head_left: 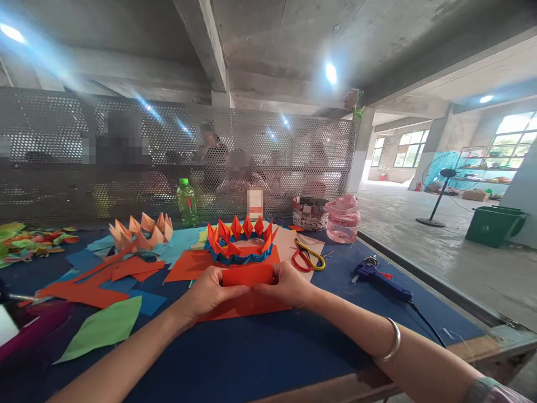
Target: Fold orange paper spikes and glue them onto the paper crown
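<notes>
Between my two hands is a small piece of orange paper [248,275], bent or folded over, with both thumbs along its near edge. My left hand [210,292] grips its left end and my right hand [288,285] its right end. Larger orange sheets [239,309] lie beneath on the table. Just beyond my hands stands a paper crown [240,256] with a blue base and orange points. Scissors [308,256] with red and yellow handles lie right of it. A peach paper crown [141,232] is farther left.
A blue glue gun [382,281] with a cord lies at right. Behind are a pink-lidded water jug [343,219], a round basket [310,212] and a green bottle [187,202]. Paper scraps [100,280] cover the left side. A perforated metal screen [268,145] rises along the back.
</notes>
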The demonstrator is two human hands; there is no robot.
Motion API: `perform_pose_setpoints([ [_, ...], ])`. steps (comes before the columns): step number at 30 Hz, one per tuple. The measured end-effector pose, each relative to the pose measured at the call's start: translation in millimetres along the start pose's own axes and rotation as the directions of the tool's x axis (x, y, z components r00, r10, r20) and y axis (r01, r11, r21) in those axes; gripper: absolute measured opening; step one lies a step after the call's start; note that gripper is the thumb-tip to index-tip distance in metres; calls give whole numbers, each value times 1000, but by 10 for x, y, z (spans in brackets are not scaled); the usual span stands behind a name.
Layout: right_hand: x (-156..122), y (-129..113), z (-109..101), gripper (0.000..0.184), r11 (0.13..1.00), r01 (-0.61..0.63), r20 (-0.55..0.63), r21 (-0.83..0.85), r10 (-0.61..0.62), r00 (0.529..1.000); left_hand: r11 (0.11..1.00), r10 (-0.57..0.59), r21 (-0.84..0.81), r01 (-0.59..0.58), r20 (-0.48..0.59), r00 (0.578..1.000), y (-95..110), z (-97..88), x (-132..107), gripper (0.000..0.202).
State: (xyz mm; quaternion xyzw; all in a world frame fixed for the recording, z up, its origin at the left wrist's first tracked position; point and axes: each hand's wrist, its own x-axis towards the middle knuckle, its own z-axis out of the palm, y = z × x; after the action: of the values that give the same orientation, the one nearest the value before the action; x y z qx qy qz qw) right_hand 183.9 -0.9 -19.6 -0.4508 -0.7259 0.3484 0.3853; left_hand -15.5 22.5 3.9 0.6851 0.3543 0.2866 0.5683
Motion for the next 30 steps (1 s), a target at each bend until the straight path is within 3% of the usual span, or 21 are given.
perform_pose_setpoints([
  [12,46,12,-110,19,997,-11,-54,-76,7,999,994,-93,-70,87,-77,993,29,-100,29,29],
  [18,54,6,-128,17,996,-14,-65,-91,8,998,993,1,119,23,-195,981,-19,-200,66,28],
  [23,52,11,-143,17,993,-25,-90,-117,15,996,972,11,230,53,-267,964,-29,-262,89,35],
  [30,59,17,-172,17,986,-19,-104,-167,2,995,977,110,211,-35,-352,930,-42,-391,94,39],
])
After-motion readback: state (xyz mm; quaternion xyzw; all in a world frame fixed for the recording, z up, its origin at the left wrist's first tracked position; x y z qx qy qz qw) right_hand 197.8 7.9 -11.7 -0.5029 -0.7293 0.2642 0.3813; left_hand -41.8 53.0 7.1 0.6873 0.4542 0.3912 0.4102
